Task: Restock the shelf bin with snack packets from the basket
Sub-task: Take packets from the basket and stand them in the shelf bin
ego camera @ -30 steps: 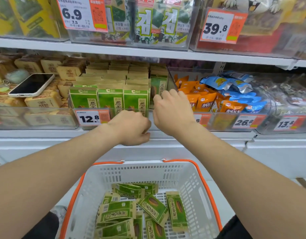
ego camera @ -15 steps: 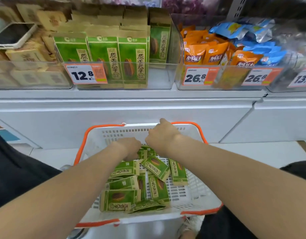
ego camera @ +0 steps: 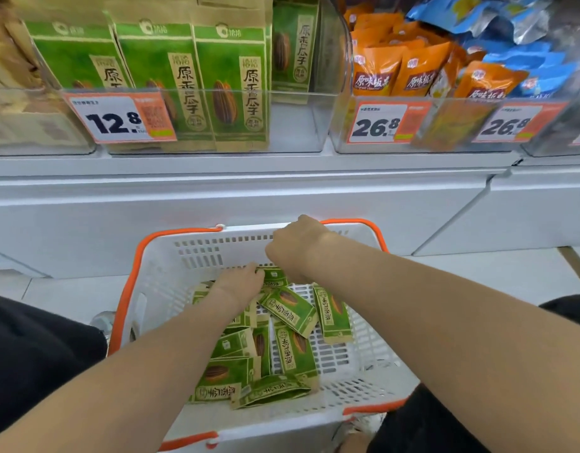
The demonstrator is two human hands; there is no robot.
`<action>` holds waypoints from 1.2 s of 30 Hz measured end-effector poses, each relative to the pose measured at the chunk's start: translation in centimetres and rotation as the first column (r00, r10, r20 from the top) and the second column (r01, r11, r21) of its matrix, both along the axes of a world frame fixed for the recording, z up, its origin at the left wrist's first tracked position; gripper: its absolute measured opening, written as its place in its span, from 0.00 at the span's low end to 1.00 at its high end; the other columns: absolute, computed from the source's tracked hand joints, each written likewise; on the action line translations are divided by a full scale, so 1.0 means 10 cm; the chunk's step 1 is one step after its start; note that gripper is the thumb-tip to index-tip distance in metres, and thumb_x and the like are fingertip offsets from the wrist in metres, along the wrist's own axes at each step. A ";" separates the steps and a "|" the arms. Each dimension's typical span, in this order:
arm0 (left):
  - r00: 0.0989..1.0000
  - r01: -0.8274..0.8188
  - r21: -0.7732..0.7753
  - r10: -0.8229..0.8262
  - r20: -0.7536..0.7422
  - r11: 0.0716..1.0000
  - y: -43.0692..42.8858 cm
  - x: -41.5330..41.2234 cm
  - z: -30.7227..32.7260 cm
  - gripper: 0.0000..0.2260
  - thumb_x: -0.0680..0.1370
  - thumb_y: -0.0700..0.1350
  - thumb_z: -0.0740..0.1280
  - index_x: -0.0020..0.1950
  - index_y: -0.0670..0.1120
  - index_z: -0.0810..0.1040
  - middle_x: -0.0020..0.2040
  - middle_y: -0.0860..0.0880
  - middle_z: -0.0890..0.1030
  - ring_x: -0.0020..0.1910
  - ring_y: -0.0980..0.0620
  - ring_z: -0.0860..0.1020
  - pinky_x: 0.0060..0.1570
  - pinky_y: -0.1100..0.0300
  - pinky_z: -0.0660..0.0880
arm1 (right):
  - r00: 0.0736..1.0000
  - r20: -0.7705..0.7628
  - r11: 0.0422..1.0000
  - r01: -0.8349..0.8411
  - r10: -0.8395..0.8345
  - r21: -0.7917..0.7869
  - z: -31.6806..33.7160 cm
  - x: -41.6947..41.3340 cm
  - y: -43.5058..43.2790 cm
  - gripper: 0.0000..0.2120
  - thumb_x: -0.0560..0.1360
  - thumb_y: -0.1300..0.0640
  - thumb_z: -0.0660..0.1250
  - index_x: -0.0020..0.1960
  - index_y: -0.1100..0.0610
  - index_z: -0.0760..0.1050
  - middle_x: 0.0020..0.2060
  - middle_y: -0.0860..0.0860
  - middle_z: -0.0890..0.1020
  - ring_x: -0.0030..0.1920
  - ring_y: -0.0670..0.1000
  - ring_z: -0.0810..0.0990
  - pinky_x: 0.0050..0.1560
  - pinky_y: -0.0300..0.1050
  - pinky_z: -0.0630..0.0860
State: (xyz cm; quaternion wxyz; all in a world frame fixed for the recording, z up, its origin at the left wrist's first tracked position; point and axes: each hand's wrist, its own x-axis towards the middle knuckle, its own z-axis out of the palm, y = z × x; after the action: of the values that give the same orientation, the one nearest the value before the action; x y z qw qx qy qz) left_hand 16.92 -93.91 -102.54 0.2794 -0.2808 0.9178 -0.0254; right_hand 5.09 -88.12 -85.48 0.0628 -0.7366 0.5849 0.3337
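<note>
A white basket with an orange rim (ego camera: 373, 361) sits low in front of me and holds several green snack packets (ego camera: 290, 308) lying loose. My left hand (ego camera: 241, 284) is down at the basket's far end, fingers closed on the edge of a green packet (ego camera: 274, 278). My right hand (ego camera: 298, 248) hovers just above that same packet with its fingers curled down and hidden. Above, the clear shelf bin (ego camera: 298, 129) with a 12.8 price tag holds upright green packets (ego camera: 229, 86); its front right part is bare.
A clear bin of orange packets (ego camera: 396, 76) and blue packets (ego camera: 517, 60) stands to the right, with 26.8 tags. A bin of tan packets (ego camera: 10, 60) is on the left. The white shelf base (ego camera: 282, 197) rises behind the basket. My dark-clothed knees (ego camera: 36, 354) flank it.
Both hands dropped from the shelf bin's front into the basket. The view tilted down and closer. In the last half second the left hand slid forward onto the far packet.
</note>
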 end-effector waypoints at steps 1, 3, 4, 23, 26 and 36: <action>1.000 -0.015 -0.010 0.015 -0.006 1.000 -0.01 -0.02 -0.01 0.26 0.81 0.35 0.67 0.78 0.43 0.64 0.73 0.43 0.68 0.60 0.42 0.81 0.47 0.49 0.74 | 1.000 0.011 1.000 0.008 -0.008 0.005 0.00 0.00 -0.02 0.12 0.81 0.60 0.65 0.40 0.53 0.68 0.39 0.49 0.69 0.35 0.50 0.71 0.50 0.50 0.77; 0.999 -0.035 -0.028 0.035 -0.003 0.999 -0.03 -0.03 -0.05 0.24 0.82 0.37 0.66 0.78 0.44 0.64 0.72 0.44 0.71 0.59 0.43 0.81 0.47 0.50 0.74 | 1.000 0.018 1.000 0.016 -0.017 0.015 0.00 0.02 -0.04 0.07 0.81 0.60 0.64 0.45 0.54 0.70 0.39 0.49 0.68 0.35 0.50 0.70 0.53 0.51 0.78; 0.999 -0.027 -0.038 0.028 0.022 0.999 -0.04 -0.03 -0.07 0.21 0.83 0.38 0.66 0.75 0.44 0.69 0.70 0.45 0.75 0.61 0.43 0.81 0.51 0.49 0.76 | 1.000 0.018 1.000 0.012 -0.012 0.023 0.00 0.03 -0.04 0.05 0.81 0.60 0.64 0.47 0.53 0.71 0.39 0.49 0.67 0.35 0.50 0.69 0.52 0.51 0.78; 0.169 -0.158 0.916 0.924 -0.342 0.368 -0.13 0.07 0.66 0.13 0.90 0.48 0.54 0.58 0.47 0.77 0.49 0.45 0.82 0.48 0.47 0.80 0.48 0.53 0.77 | 0.897 0.368 0.961 0.275 -0.247 -0.026 0.28 -0.26 -0.03 0.37 0.73 0.65 0.74 0.74 0.50 0.59 0.62 0.57 0.71 0.50 0.58 0.77 0.41 0.52 0.75; 0.096 -0.104 0.923 0.928 -0.361 0.370 -0.09 0.04 0.84 0.13 0.90 0.48 0.54 0.59 0.48 0.78 0.48 0.45 0.84 0.45 0.48 0.81 0.45 0.54 0.76 | 0.826 0.499 0.953 0.303 -0.262 -0.002 0.30 -0.33 -0.06 0.45 0.66 0.57 0.83 0.75 0.47 0.62 0.59 0.52 0.72 0.55 0.56 0.77 0.55 0.55 0.79; 0.249 0.012 0.906 0.876 -0.412 0.423 0.05 0.08 1.67 0.23 0.84 0.64 0.60 0.51 0.49 0.87 0.48 0.48 0.88 0.47 0.50 0.86 0.51 0.55 0.79 | 0.815 0.540 0.892 0.385 -0.210 -0.235 0.72 -0.62 -0.11 0.17 0.68 0.41 0.80 0.38 0.55 0.81 0.30 0.50 0.79 0.36 0.52 0.78 0.34 0.46 0.74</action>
State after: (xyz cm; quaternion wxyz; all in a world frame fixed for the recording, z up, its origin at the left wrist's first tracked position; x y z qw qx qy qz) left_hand 17.67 -93.45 -85.89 -0.1628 -0.3787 0.6746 0.6123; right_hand -1.15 -89.27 -78.28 0.1388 -0.6948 0.7056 0.0130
